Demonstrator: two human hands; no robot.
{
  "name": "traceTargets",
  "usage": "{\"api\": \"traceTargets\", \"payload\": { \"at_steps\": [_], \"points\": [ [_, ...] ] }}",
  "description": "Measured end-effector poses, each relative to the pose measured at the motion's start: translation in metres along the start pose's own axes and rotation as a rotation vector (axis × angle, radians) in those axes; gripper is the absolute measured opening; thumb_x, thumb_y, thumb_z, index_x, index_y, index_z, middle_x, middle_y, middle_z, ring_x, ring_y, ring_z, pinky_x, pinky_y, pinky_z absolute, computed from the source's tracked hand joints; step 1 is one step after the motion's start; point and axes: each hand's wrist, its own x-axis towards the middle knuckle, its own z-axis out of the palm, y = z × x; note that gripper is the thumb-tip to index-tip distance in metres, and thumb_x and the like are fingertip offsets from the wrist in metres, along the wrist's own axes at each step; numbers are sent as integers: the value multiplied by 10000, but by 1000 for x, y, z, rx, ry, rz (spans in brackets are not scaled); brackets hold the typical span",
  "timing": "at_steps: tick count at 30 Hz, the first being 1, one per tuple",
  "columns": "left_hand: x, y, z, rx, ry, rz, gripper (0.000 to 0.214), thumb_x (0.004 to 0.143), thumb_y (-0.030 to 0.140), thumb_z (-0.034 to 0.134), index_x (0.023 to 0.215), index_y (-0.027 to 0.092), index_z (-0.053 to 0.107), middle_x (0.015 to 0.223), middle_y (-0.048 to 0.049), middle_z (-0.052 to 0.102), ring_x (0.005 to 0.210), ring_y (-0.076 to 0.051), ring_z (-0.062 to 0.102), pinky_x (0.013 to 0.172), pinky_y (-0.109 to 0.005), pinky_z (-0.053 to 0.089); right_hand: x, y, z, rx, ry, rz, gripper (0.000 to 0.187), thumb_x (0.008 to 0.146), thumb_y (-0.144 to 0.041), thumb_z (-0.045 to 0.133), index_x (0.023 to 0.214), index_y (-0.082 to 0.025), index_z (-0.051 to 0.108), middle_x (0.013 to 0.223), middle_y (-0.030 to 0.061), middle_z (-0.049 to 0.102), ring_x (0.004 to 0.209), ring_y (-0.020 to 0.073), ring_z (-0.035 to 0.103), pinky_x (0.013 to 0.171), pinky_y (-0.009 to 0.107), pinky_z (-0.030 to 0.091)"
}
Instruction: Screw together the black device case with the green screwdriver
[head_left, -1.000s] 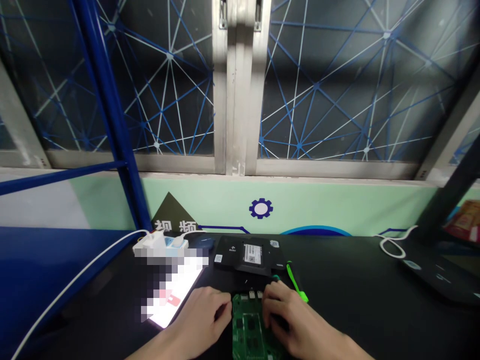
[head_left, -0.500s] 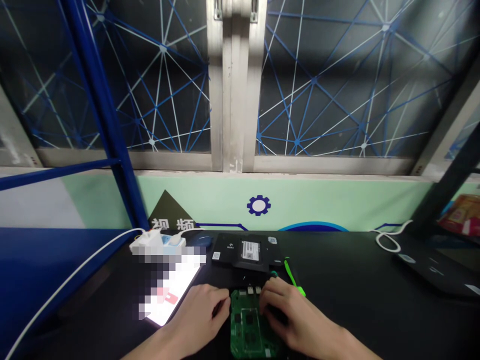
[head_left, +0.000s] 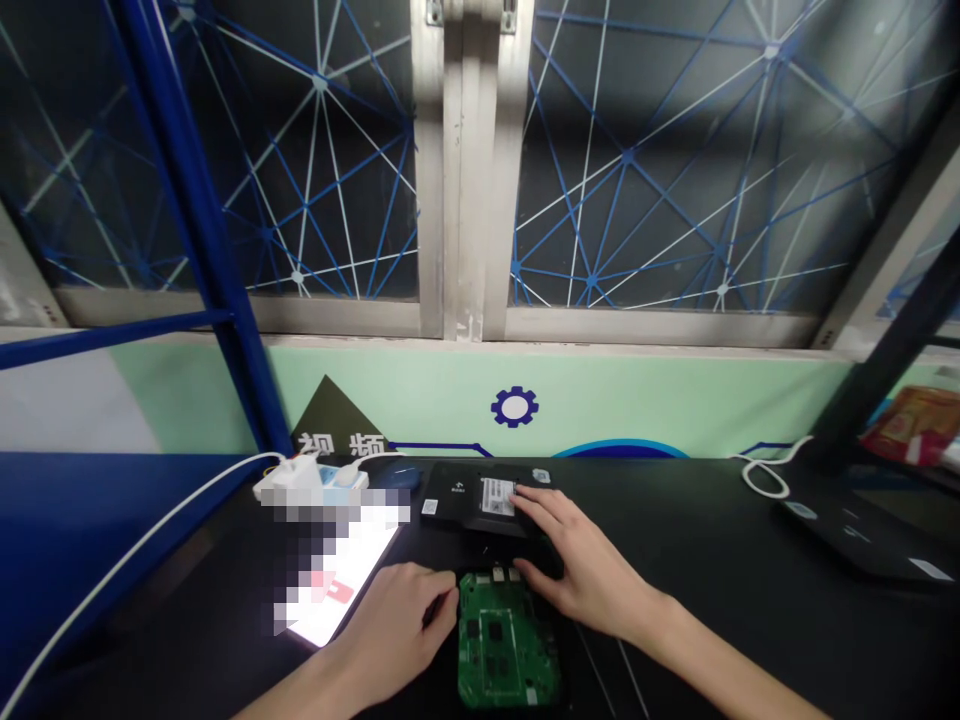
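Observation:
A green circuit board (head_left: pixel 499 650) lies at the near middle of the black tabletop, with white connectors along its far edge. My left hand (head_left: pixel 409 605) is at the board's left edge, its thumb and fingers curled together on it. Stretched forward, my right hand (head_left: pixel 574 555) has its fingers apart, fingertips over the right part of a black plastic cover (head_left: pixel 454 495) that bears a white label. The right thumb points toward the board's far right corner. Whether these fingertips press on the cover I cannot tell.
To the left lies a lit phone (head_left: pixel 349 575), partly pixelated. Behind it are a white power strip with plugs (head_left: pixel 300 480) and a dark blue object (head_left: pixel 397 475). Another black cover (head_left: pixel 862 535) and a white cable (head_left: pixel 765 480) are at the right. Window and wall stand behind.
My right hand has left the board's right side, moved forward to the black cover and spread its fingers. The bright green tool beside it is now hidden. My left hand stays at the board.

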Motion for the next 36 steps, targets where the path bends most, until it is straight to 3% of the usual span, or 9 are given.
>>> {"api": "traceTargets", "payload": {
  "at_steps": [7, 10, 13, 18, 28, 36],
  "points": [
    [0, 0, -1, 5, 11, 22, 356, 972, 232, 411, 626, 192, 481, 586, 13, 570, 507, -126, 514, 532, -288, 215, 32, 19, 7, -69, -169, 45, 959, 772, -603, 692, 1540, -175, 308, 1559, 200, 341, 1424, 402, 301, 1138, 590, 296],
    [-1, 0, -2, 5, 18, 25, 353, 969, 230, 421, 621, 193, 470, 573, 18, 552, 498, -123, 497, 529, -288, 213, 47, 28, 9, -72, -193, 44, 986, 718, -592, 739, 1521, -171, 349, 1516, 200, 397, 1358, 400, 375, 1103, 575, 332],
    [-2, 0, -3, 1, 11, 30, 361, 970, 232, 415, 616, 193, 474, 568, 17, 539, 485, -122, 479, 523, -288, 209, 58, 36, 9, -38, -206, -18, 901, 709, -507, 768, 1472, -179, 419, 1381, 171, 523, 1235, 354, 477, 1040, 534, 395],
    [-2, 1, -4, -6, 8, 27, 358, 968, 248, 431, 621, 193, 497, 576, 11, 544, 493, -128, 486, 528, -287, 221, 64, 43, 13, 4, -232, -32, 903, 650, -445, 830, 1433, -192, 459, 1311, 167, 544, 1180, 354, 497, 982, 529, 417],
    [-3, 1, -5, -23, 6, 41, 361, 974, 235, 429, 620, 192, 487, 569, 17, 519, 483, -123, 462, 526, -289, 212, 55, 34, 4, 96, -99, -8, 818, 676, -511, 815, 1356, -236, 452, 1241, 117, 560, 1144, 319, 505, 963, 509, 438],
    [-3, -1, -4, -41, 0, 36, 367, 991, 245, 406, 646, 191, 516, 573, 15, 526, 485, -123, 471, 522, -281, 220, 10, 14, -15, 194, -87, 53, 786, 651, -452, 822, 1319, -269, 449, 1240, 95, 503, 1140, 309, 504, 955, 490, 449]
  ]
}}
